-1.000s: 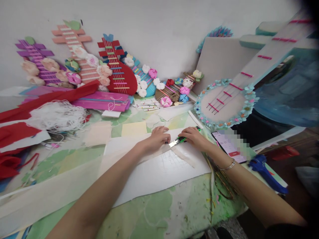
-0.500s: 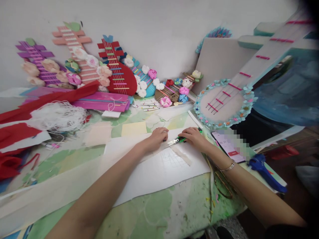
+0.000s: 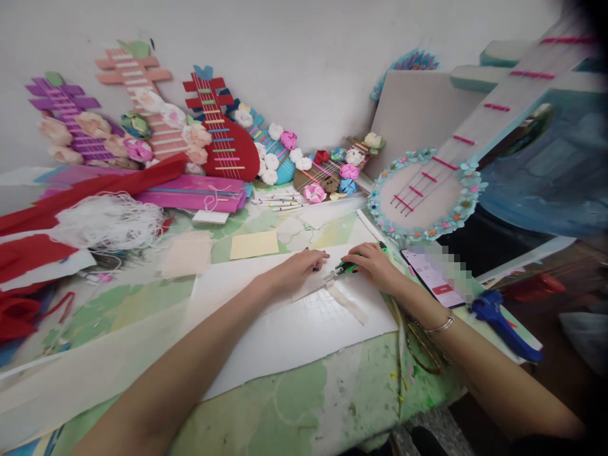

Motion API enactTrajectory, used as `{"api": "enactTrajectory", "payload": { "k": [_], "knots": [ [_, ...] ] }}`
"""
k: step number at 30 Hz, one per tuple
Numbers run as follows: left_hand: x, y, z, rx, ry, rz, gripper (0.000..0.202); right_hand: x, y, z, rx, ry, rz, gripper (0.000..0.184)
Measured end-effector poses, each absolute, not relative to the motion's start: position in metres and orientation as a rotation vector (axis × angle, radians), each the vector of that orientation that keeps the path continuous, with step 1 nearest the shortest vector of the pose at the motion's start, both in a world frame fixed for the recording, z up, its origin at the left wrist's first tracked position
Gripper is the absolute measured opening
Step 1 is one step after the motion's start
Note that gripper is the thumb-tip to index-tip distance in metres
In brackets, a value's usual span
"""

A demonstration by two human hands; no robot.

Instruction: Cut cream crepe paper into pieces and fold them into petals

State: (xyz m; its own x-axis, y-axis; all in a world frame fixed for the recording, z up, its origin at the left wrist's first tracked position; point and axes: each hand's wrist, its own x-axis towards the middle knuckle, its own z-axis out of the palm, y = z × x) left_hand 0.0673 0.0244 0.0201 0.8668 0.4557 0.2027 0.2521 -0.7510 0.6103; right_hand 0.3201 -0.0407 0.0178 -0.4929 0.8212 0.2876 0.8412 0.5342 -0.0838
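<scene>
My right hand [image 3: 373,263] is closed around a green-and-black utility knife [image 3: 349,267], its metal blade pointing left toward my other hand. My left hand [image 3: 301,266] rests on pale, thin paper, with some fingers stretched to the right just short of the blade. Beneath both hands lies a white board [image 3: 285,342] with faint grid-like lines on it. A narrow beige strip [image 3: 349,305] lies on the board below the knife. Whether the blade touches the paper I cannot make out.
Decorated model lutes, a red one [image 3: 232,149] among them, lean along the wall. White string [image 3: 114,221] lies tangled at left. At right are a flowered pale lute [image 3: 427,196], a phone [image 3: 434,278] and a blue-handled tool [image 3: 506,326]. A yellow paper piece [image 3: 254,245] lies behind the board.
My left hand's fingers have straightened out to the right from a more curled pose. The knife has shifted slightly to the right, still in my right hand. The view has moved slightly.
</scene>
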Motion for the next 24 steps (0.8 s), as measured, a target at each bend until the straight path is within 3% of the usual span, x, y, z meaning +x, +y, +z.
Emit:
{"api": "enactTrajectory", "payload": {
  "k": [6,13,24],
  "knots": [
    [0.056,0.007,0.032,2.484,0.482,0.345,0.017,0.311,-0.056,0.016,-1.351,-2.519,-0.072,0.034],
    [0.046,-0.014,0.018,2.595,0.350,0.282,0.041,0.301,-0.088,0.019,-1.298,-2.560,0.006,0.034],
    [0.044,0.021,-0.004,2.777,0.558,0.283,0.040,0.285,-0.067,0.018,-1.317,-2.538,0.054,0.034]
  ]
}}
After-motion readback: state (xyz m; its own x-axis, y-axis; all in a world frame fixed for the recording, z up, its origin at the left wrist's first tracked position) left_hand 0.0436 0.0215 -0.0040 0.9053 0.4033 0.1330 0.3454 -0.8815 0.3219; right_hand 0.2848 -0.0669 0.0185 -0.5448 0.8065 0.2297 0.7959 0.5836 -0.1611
